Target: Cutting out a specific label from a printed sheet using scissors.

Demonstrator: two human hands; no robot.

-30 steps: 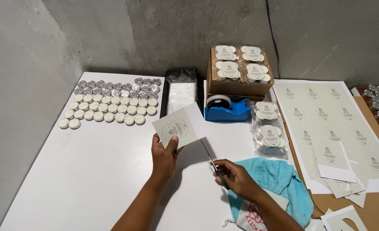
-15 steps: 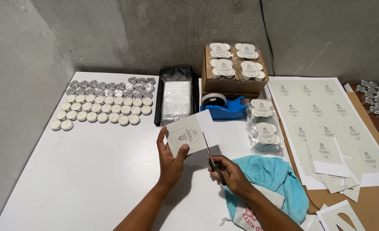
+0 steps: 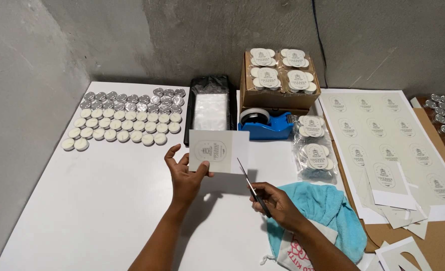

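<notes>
Head view shows the left hand (image 3: 184,176) pinching a label card (image 3: 217,151) above the table (image 3: 107,200) while the right hand (image 3: 277,203), closed on scissors (image 3: 252,189), holds blades just right of it: trimming step, calling for blades aligned at the card's white margin.

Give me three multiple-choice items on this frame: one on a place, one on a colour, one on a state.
1. Where is the tape dispenser?
A. In front of the cardboard box
B. On the towel
C. Among the tealights

2. What colour is the towel?
A. Red
B. Light blue
C. Black

3. What does the left hand hold?
A. Nothing
B. A tealight
C. A paper label

Key:
1 A: the tape dispenser stands just before the cardboard box.
2 B: the towel is light blue.
3 C: the left hand pinches the paper label; the right hand holds scissors.
</notes>
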